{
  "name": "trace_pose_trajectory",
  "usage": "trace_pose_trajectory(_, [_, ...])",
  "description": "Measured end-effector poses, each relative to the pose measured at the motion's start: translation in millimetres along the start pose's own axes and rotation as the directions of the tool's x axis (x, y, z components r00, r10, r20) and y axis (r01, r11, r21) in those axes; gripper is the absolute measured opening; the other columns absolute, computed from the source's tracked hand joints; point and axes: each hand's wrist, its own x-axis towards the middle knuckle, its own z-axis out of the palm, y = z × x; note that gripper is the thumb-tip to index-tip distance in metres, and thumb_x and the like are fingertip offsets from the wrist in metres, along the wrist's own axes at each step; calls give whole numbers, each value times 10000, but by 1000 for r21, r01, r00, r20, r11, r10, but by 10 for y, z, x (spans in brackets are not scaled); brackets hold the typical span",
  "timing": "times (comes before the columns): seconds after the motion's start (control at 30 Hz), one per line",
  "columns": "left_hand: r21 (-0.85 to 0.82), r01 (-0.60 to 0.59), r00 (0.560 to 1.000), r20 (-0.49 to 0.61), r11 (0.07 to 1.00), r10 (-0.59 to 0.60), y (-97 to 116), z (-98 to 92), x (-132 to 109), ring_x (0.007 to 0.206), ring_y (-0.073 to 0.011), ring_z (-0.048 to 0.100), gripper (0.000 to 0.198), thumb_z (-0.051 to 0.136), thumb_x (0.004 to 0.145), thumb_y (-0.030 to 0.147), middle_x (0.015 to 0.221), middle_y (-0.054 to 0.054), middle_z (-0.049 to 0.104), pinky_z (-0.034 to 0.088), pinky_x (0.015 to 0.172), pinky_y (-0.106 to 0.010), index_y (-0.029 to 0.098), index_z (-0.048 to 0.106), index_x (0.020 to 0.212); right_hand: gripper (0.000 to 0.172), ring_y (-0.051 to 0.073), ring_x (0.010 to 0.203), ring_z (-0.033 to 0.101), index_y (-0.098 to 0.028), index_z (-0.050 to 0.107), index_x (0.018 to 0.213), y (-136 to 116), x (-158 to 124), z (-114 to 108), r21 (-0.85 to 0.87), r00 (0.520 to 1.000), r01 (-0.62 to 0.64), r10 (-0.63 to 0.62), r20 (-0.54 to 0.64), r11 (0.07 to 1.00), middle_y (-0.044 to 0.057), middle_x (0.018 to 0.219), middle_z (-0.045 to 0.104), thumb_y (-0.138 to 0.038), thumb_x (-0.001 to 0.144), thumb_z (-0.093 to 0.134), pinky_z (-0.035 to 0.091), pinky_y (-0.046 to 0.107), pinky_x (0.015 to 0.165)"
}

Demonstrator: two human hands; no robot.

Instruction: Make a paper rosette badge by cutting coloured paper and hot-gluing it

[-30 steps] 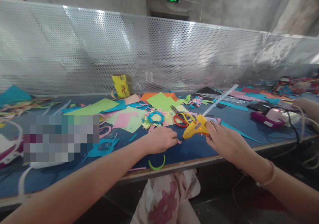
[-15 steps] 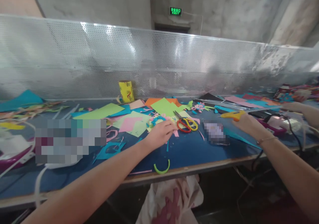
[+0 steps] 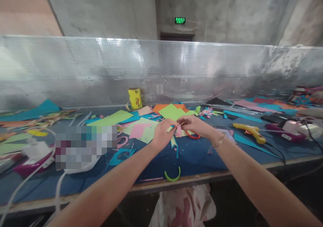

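Observation:
My left hand (image 3: 165,131) is closed, its fingertips pinching a small paper piece, part of it blue and pale yellow, mostly hidden by the fingers. My right hand (image 3: 196,126) meets it from the right with thumb and fingers bent together; what lies between them is too small to make out. Pink paper (image 3: 179,131) shows between the hands. Partly under my right hand are scissors, their red handle (image 3: 192,134) showing. To the right, a yellow hot glue gun (image 3: 248,131) lies on the blue table with its cord trailing off.
Coloured paper sheets (image 3: 112,117) and scraps lie behind my hands. A green paper strip (image 3: 172,175) curls near the table edge. A phone (image 3: 227,132) lies beside my right wrist. A yellow packet (image 3: 135,98) stands by the perforated metal screen (image 3: 106,72). Another person's arm (image 3: 311,112) is at right.
My right hand has let go of the glue gun, now on the table, and moved left to meet my left hand. The left hand stays near the paper pile. The view has shifted slightly.

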Motion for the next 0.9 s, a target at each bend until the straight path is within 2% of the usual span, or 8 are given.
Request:
trace_pose_trajectory(0.17, [21, 100, 994, -56, 995, -99, -77, -47, 34, 729, -121, 594, 120, 540, 718, 81, 733, 5, 648, 455, 700, -234, 186, 595, 702, 219, 93, 703, 557, -159, 646, 813, 44, 62, 88, 336, 1000, -10, 15, -11, 942, 12, 761, 628, -148, 609, 568, 434, 232, 669])
trace_pose_trajectory(0.3, [29, 135, 991, -14, 990, -135, -115, -60, 49, 754, -127, 582, 130, 544, 706, 71, 746, 1, 641, 444, 725, -241, 182, 609, 723, 185, 88, 679, 577, -157, 664, 796, 111, 91, 132, 409, 999, 19, -3, -40, 912, 13, 745, 641, -182, 619, 617, 463, 242, 693])
trace_pose_trajectory(0.43, [31, 188, 981, 50, 982, -189, -112, -58, 53, 777, -139, 576, 128, 534, 716, 89, 773, -5, 640, 441, 737, -253, 185, 615, 742, 177, 87, 643, 583, -150, 674, 773, 203, 125, 166, 339, 994, 23, 13, -104, 941, 10, 697, 645, -220, 612, 653, 479, 241, 671])
trace_pose_trajectory(0.57, [67, 226, 961, 149, 972, -234, -161, -35, 65, 830, -160, 575, 154, 500, 744, 128, 847, -28, 639, 440, 772, -279, 184, 612, 835, 120, 96, 614, 591, -152, 673, 720, 296, 167, 169, 257, 973, 24, 36, -227, 966, 3, 633, 638, -211, 634, 613, 486, 251, 658])
trace_pose_trajectory(0.7, [243, 303, 925, 159, 922, -346, -369, -35, 90, 1018, -223, 520, 278, 505, 739, 187, 1035, -95, 591, 388, 891, -346, 158, 550, 1012, 154, 119, 623, 605, -165, 673, 724, 401, 192, 107, 21, 923, 5, 4, -384, 1000, 10, 630, 645, -148, 660, 534, 481, 260, 653])
trace_pose_trajectory(0.77, [378, 402, 868, 134, 834, -479, -516, -60, 87, 1093, -277, 472, 347, 552, 711, 269, 1092, -133, 559, 350, 926, -394, 144, 528, 1035, 185, 131, 641, 609, -167, 674, 718, 445, 185, 71, -170, 891, -42, -40, -452, 985, 19, 650, 654, -114, 646, 512, 475, 261, 659])
trace_pose_trajectory(0.8, [430, 466, 815, 132, 773, -565, -588, -76, 80, 1110, -306, 457, 411, 584, 687, 346, 1114, -147, 547, 353, 912, -413, 146, 521, 1041, 197, 138, 658, 611, -166, 675, 725, 463, 178, 59, -260, 878, -69, -65, -474, 963, 24, 666, 659, -104, 640, 509, 471, 262, 669])
trace_pose_trajectory(0.9, [525, 597, 596, 215, 607, -773, -762, -115, 39, 975, -339, 546, 580, 639, 591, 506, 1050, -170, 584, 422, 753, -383, 140, 510, 1022, 255, 150, 699, 607, -155, 678, 814, 498, 153, 48, -452, 862, -128, -126, -492, 883, 40, 713, 667, -88, 638, 507, 459, 261, 702])
